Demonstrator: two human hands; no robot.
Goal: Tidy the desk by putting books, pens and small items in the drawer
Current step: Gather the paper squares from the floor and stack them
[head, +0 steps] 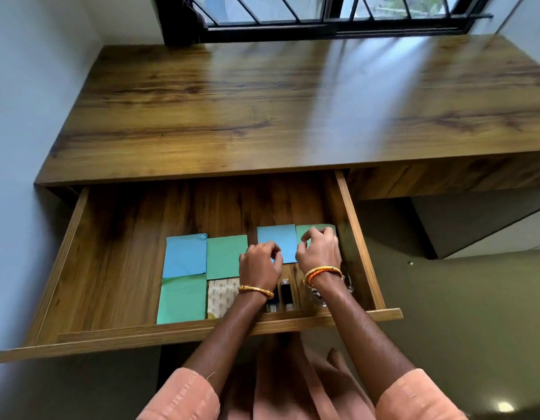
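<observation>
- Both hands are in the open drawer [347, 207]: left hand [259, 265] with curled fingers pinches the blue pad [278, 242] at its near edge.
- Right hand [318, 250] is curled over the green pad [305, 233]; whether it grips is unclear.
- Under the right wrist, something is hidden.

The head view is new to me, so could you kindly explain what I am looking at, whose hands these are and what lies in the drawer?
There is no machine here: a person wears a camera on the head, looking down at their own two bare hands. The wooden desk has its drawer pulled open. Inside lie blue and green paper squares, a patterned pad and two dark USB sticks. The left hand and right hand hover with curled fingers over a blue square and a green square. Whether either grip actually pinches the paper is unclear.
</observation>
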